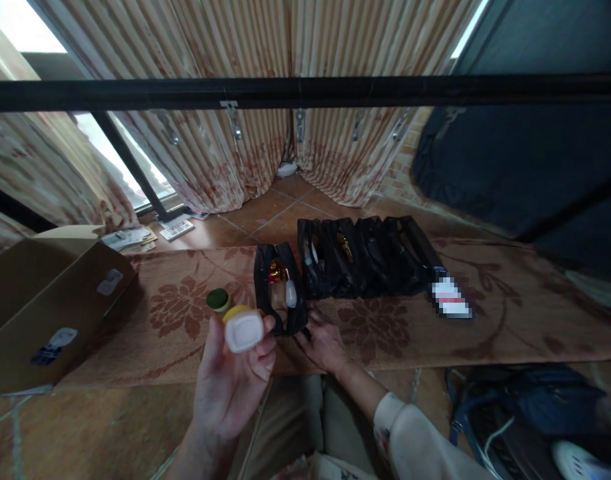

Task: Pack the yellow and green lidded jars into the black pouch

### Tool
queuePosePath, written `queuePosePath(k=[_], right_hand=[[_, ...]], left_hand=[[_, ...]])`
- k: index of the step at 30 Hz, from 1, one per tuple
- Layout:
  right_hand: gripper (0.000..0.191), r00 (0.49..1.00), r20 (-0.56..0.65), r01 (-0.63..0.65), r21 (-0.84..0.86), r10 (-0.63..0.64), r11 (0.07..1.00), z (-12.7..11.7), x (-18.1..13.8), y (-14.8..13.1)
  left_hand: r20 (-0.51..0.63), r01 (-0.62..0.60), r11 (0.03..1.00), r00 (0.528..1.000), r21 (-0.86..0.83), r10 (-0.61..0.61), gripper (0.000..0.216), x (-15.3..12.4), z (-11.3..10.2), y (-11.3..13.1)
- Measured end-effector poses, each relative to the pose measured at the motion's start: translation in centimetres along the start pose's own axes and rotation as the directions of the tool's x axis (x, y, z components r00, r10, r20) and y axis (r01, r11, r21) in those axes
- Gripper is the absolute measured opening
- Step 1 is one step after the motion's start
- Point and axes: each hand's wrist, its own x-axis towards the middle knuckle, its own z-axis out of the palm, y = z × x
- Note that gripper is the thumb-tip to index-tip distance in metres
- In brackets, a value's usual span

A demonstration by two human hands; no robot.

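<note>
My left hand (235, 387) is closed around a small white container (244, 331) with a yellow rim, raised in front of the cloth. Just behind it stands a small jar with a dark green lid (217, 299). A black pouch (262, 273) stands with its mouth open; a red and gold item (278, 271) and a white bottle-like item (290, 293) show inside. At the near right corner of this pouch, my right hand (321, 340) has its fingers curled on the black fabric.
Several more black pouches (370, 260) stand joined in a row on the right, with a blurred white label (450, 297) at their end. A cardboard box (70, 300) is at the left. A dark bar (305, 93) crosses above. A dark blue bag (550, 400) lies at lower right.
</note>
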Motion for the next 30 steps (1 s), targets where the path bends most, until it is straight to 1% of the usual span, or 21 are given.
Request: queuePosePath(k=[5, 9, 11, 14, 20, 24, 27, 29, 30], right_hand=[[0.020, 1.000, 0.009, -0.014, -0.032, 0.015, 0.999, 0.0, 0.1, 0.1], [0.021, 1.000, 0.008, -0.010, -0.038, 0.010, 0.999, 0.3, 0.0, 0.3], [0.021, 1.000, 0.007, -0.006, -0.030, 0.006, 1.000, 0.3, 0.0, 0.3], [0.020, 1.000, 0.007, -0.006, -0.028, 0.006, 1.000, 0.3, 0.0, 0.3], [0.021, 1.000, 0.021, -0.013, -0.046, 0.014, 0.999, 0.0, 0.0, 0.1], [0.020, 1.000, 0.019, -0.007, -0.033, 0.008, 0.999, 0.0, 0.0, 0.1], [0.021, 1.000, 0.021, -0.010, -0.028, 0.011, 1.000, 0.2, 0.0, 0.2], [0.020, 1.000, 0.016, -0.018, -0.031, 0.018, 0.999, 0.3, 0.0, 0.3], [0.020, 1.000, 0.011, -0.022, -0.031, 0.022, 0.999, 0.4, -0.1, 0.3]], left_hand=[[0.029, -0.008, 0.987, 1.000, 0.161, 0.003, 0.035, -0.5, 0.1, 0.1], [0.017, -0.004, 0.976, 1.000, 0.217, 0.001, 0.036, -0.4, 0.4, 0.0], [0.006, -0.044, 0.967, 0.999, 0.252, 0.044, 0.037, -0.3, 0.6, -0.1], [0.020, -0.113, 0.947, 0.993, 0.302, 0.113, 0.041, -0.3, 0.8, -0.3], [0.032, -0.179, 0.924, 0.983, 0.339, 0.179, 0.043, -0.4, 1.0, -0.4], [0.060, -0.236, 0.880, 0.971, 0.412, 0.232, 0.046, -0.3, 0.7, -0.6], [0.069, -0.285, 0.843, 0.956, 0.456, 0.285, 0.048, 0.1, 0.0, -0.9], [0.079, -0.333, 0.794, 0.936, 0.509, 0.342, 0.046, 0.4, -0.6, -1.1], [0.090, -0.363, 0.750, 0.921, 0.553, 0.379, 0.046, 0.5, -0.9, -1.2]])
